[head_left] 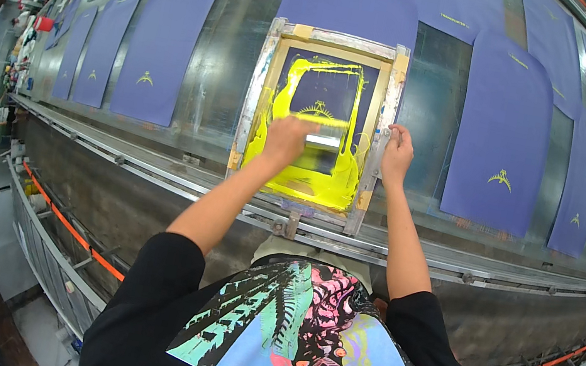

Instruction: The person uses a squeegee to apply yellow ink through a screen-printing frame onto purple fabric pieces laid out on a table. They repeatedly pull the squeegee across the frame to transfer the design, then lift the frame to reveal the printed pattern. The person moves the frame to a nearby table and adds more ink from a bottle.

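Observation:
A screen-printing frame with a metal border rests on the long table, its mesh smeared with bright yellow ink around a dark middle with a small emblem. My left hand is closed on a squeegee over the mesh, partly blurred by motion. My right hand grips the frame's right side, its fingers curled on the metal bar.
Blue fabric pieces with small yellow prints lie along both sides of the frame and behind it on the metal table. A metal rail runs along the near edge, with an orange strip below it.

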Motion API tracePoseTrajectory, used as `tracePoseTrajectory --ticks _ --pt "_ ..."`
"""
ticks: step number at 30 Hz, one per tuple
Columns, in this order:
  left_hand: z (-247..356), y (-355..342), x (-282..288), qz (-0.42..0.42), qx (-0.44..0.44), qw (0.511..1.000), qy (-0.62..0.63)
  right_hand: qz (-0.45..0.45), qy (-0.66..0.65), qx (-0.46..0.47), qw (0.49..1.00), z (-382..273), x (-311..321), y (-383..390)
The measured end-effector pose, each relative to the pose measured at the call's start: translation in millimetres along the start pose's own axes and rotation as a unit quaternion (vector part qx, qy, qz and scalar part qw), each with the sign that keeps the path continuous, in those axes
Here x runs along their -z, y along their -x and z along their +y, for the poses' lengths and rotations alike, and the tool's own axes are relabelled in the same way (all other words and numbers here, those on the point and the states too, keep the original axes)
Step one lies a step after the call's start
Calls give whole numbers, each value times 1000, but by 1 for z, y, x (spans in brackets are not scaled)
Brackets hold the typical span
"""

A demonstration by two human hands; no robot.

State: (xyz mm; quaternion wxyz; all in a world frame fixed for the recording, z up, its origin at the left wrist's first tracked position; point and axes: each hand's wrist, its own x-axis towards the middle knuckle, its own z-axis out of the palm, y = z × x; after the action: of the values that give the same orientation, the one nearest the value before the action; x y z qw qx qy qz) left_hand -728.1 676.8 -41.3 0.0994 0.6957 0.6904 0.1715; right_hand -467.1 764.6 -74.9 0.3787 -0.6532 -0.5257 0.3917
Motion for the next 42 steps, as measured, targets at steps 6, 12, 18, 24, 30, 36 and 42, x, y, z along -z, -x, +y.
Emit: tracePoseTrajectory --ticks 6,12,18,24,30,36,42 --pt "-10 24 9 58 13 993 98 -25 41 -30 998 -16 3 22" --pt "-65 -100 24 -82 100 991 -27 -35 25 -22 999 0 -14 43" --pt "-25 -50 1 -60 103 993 18 -24 3 33 999 22 1 37" --pt "14 73 -11 -1 25 999 34 -68 -65 -22 995 27 14 32" --pt "40 109 -41 49 -61 988 133 -64 -87 -73 991 27 38 -4" --pt "91 89 -53 15 -33 987 155 9 -22 16 1000 32 70 -27" --pt "83 66 -67 -26 28 986 159 -42 -69 5 997 64 46 -53"
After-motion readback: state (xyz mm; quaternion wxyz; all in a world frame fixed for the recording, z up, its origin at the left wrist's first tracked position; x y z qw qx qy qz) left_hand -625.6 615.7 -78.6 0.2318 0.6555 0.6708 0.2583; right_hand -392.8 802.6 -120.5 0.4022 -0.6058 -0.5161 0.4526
